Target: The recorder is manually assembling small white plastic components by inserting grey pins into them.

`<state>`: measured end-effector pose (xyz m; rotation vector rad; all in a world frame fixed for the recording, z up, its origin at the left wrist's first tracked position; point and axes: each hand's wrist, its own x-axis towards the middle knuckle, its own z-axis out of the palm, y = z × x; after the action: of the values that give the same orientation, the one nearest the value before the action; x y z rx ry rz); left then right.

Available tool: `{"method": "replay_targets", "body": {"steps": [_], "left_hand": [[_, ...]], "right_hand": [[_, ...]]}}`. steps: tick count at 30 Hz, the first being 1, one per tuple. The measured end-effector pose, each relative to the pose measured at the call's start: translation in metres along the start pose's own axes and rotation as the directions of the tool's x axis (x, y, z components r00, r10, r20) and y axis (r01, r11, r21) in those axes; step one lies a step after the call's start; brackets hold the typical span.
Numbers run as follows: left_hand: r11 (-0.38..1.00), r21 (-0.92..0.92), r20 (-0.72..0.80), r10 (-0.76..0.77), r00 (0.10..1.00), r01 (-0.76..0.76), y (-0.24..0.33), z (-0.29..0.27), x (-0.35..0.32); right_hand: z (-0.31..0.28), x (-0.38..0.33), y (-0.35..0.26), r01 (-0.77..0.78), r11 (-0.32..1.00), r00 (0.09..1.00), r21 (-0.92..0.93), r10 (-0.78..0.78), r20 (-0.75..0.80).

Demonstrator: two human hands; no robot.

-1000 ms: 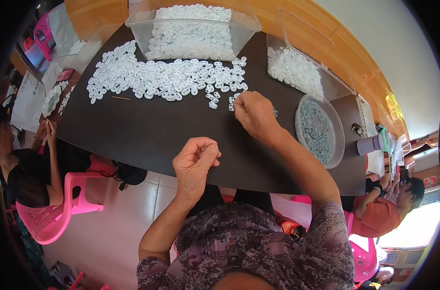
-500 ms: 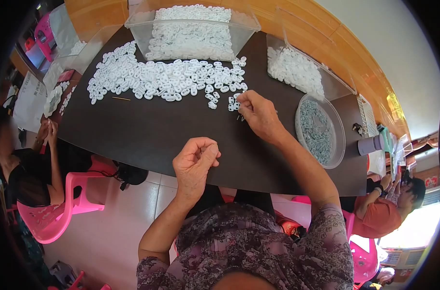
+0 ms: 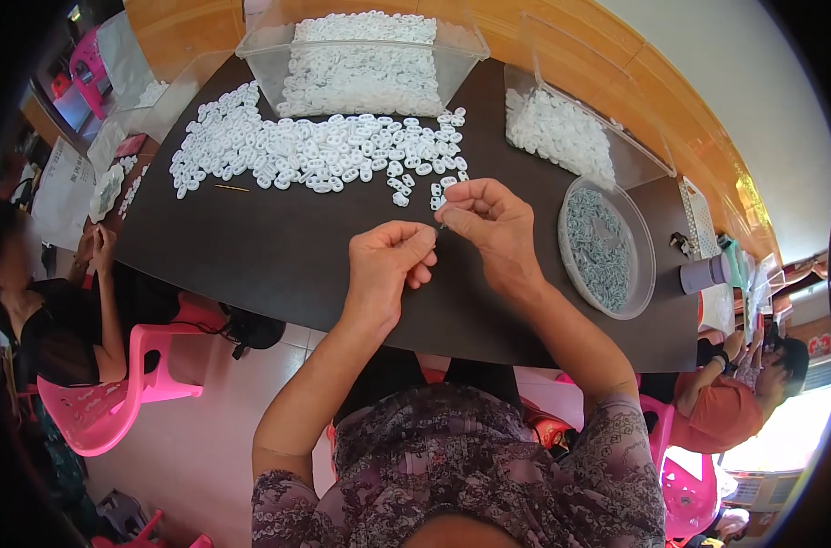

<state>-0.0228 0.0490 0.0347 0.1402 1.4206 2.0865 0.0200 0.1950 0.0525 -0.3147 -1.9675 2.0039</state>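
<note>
Nearside of the white-piece pile (image 3: 328, 151), left hand (image 3: 381, 271) and right hand (image 3: 504, 236) both pinched closed, contents too small to tell; light, steady fingertips likely best.

At left, a person in black (image 3: 63, 333) sits on a pink chair (image 3: 139, 365); at right are a lilac cylinder (image 3: 705, 273) and a person in orange (image 3: 721, 416).

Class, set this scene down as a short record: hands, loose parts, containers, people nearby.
Left hand: fingers pinched; anything held is too small to identify
Right hand: close beside the left hand
Loose parts: small white pieces spread on dark table
Large clear bin: white pieces inside
Round tub: metallic pieces inside
People nearby: one at left, one at right
</note>
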Motion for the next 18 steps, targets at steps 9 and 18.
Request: {"method": "replay_targets", "body": {"steps": [9, 18], "left_hand": [[0.996, -0.083, 0.006, -0.044, 0.999, 0.044, -0.003, 0.006, 0.009], [0.972, -0.155, 0.145, -0.156, 0.977, 0.179, 0.007, -0.005, 0.016]], "right_hand": [[0.002, -0.008, 0.012, 0.042, 0.997, 0.998, -0.070, -0.046, -0.047], [-0.005, -0.008, 0.009, 0.073, 0.995, 0.993, -0.065, -0.066, 0.096]]}}
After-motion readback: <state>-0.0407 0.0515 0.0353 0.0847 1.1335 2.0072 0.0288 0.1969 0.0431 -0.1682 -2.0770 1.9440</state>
